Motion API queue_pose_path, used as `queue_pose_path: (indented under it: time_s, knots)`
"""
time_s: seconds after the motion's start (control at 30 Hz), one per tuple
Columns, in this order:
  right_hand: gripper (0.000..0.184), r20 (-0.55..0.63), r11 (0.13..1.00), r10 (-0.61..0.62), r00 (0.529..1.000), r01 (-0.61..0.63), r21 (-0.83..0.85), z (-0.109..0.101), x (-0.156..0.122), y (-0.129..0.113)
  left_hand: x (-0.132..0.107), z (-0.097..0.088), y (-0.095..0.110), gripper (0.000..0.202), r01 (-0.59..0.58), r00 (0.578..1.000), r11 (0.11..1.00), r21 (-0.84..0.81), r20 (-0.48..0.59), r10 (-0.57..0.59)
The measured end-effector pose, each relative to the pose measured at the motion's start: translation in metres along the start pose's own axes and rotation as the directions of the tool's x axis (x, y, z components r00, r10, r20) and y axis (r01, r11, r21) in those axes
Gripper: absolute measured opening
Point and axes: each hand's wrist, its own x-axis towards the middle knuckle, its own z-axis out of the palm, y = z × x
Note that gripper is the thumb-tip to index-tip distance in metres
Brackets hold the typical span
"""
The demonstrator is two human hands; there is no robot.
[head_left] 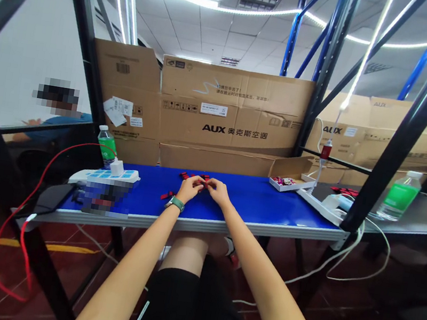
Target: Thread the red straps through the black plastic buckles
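Over the blue tabletop (247, 200), my left hand (189, 188) and my right hand (217, 191) meet with fingertips close together. Both are closed in a pinch around a small red-and-black piece (205, 184), mostly covered by the fingers; its kind is too small to make out. Just beyond my left hand lies another red-and-black piece (184, 175). A further red piece (167, 195) rests beside my left wrist, which wears a watch with a green band (177, 203).
An open shallow box (293, 183) with small colourful items stands at the back right. White power strips (329, 210) with cables lie right, another (91, 176) left. Cardboard panels (233, 109) wall the back. Green-labelled bottles (107, 144) stand at both sides. A person (68, 118) sits beyond the left frame.
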Motion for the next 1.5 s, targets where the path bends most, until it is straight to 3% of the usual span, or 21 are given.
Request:
queue_pose_path:
  time_s: [0.1,0.33,0.5,0.67,0.77,0.87,0.93,1.0,1.1,1.17,1.33,1.5]
  knots:
    - [0.013,0.010,0.996,0.047,0.999,-0.046,-0.077,-0.002,0.001,-0.002,0.000,0.000,-0.001,0.020,0.058,0.997,0.997,0.047,-0.048,-0.056]
    - [0.010,0.006,0.975,0.172,0.985,-0.170,-0.142,0.000,0.000,-0.003,-0.002,0.005,0.002,0.022,0.012,0.997,0.986,0.168,0.069,-0.024]
    - [0.003,-0.122,0.968,0.214,0.969,-0.227,-0.108,0.006,-0.001,0.000,-0.007,0.002,0.011,0.024,0.026,0.998,0.895,0.445,0.034,-0.046]
    - [0.011,-0.353,0.925,0.341,0.871,-0.379,-0.042,0.000,-0.005,0.005,-0.011,0.003,0.021,0.043,-0.068,0.996,0.778,0.624,0.085,0.020]
    - [0.012,-0.511,0.900,0.364,0.779,-0.435,-0.022,-0.011,-0.008,0.005,-0.012,0.005,0.019,0.044,-0.017,0.997,0.739,0.674,0.065,-0.037]
    - [0.013,-0.581,0.905,0.344,0.738,-0.426,-0.005,-0.019,-0.007,0.002,-0.010,0.004,0.012,0.038,-0.024,0.991,0.749,0.662,0.117,-0.071]
    - [0.014,-0.585,0.917,0.309,0.750,-0.398,-0.026,-0.020,-0.005,0.001,-0.008,0.002,0.008,0.029,-0.079,0.986,0.784,0.616,0.163,-0.029]
    - [0.013,-0.533,0.946,0.252,0.808,-0.322,-0.041,-0.017,-0.002,0.001,-0.005,0.001,0.007,0.022,-0.120,0.982,0.815,0.567,0.188,0.014]
    - [0.013,-0.340,0.987,0.132,0.931,-0.154,-0.039,-0.010,0.000,0.001,-0.003,0.001,0.008,0.021,-0.078,0.992,0.829,0.554,0.128,0.007]
    - [0.014,-0.218,0.995,0.069,0.973,-0.083,-0.055,-0.007,0.000,0.000,-0.003,0.001,0.010,0.022,-0.019,0.998,0.825,0.564,0.060,-0.018]
    - [0.016,-0.127,0.993,-0.018,0.992,0.003,-0.114,-0.005,-0.002,-0.004,-0.003,0.001,0.010,0.016,-0.007,1.000,0.857,0.516,-0.019,0.020]
    - [0.018,-0.060,0.985,-0.022,0.998,0.012,-0.171,-0.004,-0.002,-0.006,-0.003,0.000,0.012,0.013,0.025,0.989,0.915,0.403,-0.144,0.036]
